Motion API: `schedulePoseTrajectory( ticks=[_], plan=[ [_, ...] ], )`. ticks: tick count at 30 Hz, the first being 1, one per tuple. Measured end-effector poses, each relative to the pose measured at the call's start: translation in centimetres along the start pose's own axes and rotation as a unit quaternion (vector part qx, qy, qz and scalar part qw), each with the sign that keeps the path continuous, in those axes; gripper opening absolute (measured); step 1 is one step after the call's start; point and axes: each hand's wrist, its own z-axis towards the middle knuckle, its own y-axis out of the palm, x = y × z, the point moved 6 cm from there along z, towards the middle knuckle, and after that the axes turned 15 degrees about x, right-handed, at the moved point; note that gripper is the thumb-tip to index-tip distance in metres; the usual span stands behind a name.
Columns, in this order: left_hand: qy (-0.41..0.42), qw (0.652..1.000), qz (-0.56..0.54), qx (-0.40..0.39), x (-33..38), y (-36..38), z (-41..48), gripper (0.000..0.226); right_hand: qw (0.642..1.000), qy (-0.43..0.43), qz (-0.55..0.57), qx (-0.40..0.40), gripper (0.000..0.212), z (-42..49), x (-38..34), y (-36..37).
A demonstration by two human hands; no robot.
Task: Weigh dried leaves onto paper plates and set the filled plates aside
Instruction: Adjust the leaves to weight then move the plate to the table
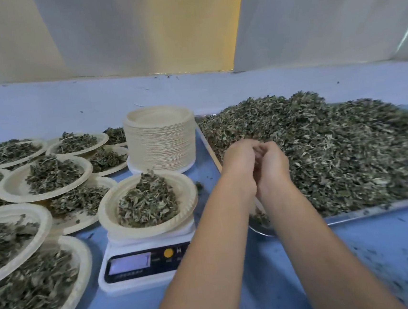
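Paper plate (110,203) sits heaped on the scale (145,283) while your left hand (239,166) and right hand (272,166) cup together over the tray (377,210) of dried leaves (334,146) (cannot tell if they hold any), likely gathering a top-up.

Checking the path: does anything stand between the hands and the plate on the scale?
Nothing visible does. The left hand and right hand meet over the left edge of the tray; only bare table lies between them and the plate. The stack sits behind that path.

Blue table (358,264): scale (139,265) just left of hands (256,164); plate stack (160,143) beyond it; filled plates (48,179) far left; leaf tray (377,208) under hands, extending right.
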Motion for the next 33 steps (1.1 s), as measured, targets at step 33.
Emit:
schedulePoseTrajectory(
  ticks=[33],
  plan=[
    [0.294, 0.940, 0.162, 0.054, 7.5, -7.7, -1.4, 0.041, 0.983, -0.133, -0.101, -0.077, 0.024, -3.4, 3.1, 4.1]
  ],
)
